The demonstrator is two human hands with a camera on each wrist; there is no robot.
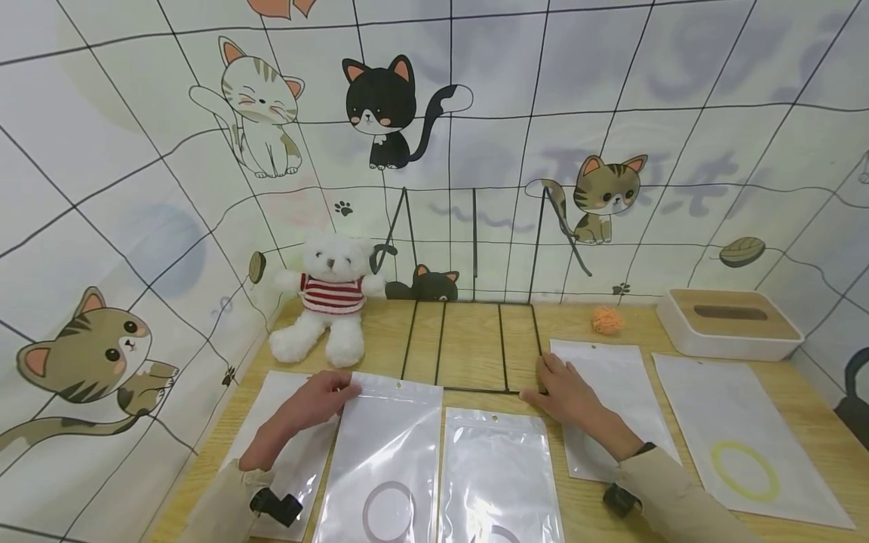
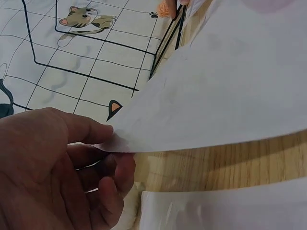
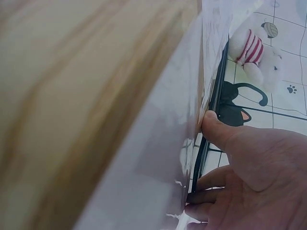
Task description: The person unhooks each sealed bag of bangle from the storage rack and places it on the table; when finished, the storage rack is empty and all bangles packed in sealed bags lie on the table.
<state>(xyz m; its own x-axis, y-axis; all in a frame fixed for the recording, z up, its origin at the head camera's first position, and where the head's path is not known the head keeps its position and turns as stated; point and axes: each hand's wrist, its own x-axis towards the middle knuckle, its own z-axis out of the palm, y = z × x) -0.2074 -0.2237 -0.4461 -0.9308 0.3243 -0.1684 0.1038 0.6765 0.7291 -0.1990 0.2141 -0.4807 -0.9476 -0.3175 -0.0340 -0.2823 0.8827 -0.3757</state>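
My left hand (image 1: 324, 398) pinches the upper left corner of a clear-fronted white zip bag (image 1: 387, 430) between thumb and fingers. In the left wrist view that bag's corner is lifted off the wooden table, the other fingers (image 2: 111, 201) curled beneath it. A pale ring shows low inside the bag. At the front right corner of a black wire rack (image 1: 468, 390), my right hand (image 1: 569, 392) holds the frame, thumb on the front wire and fingers at the side. Seen from the right wrist, the thumb and fingertips meet the black wire (image 3: 197, 165) beside glossy plastic.
More zip bags lie flat: one by the left sleeve (image 1: 251, 430), one in front of the rack (image 1: 498, 460), two at right (image 1: 604, 377), (image 1: 726, 392). Behind stand a white teddy bear (image 1: 333, 294), an orange yarn ball (image 1: 607, 320) and a tissue box (image 1: 729, 324). Cat-patterned cloth walls enclose the table.
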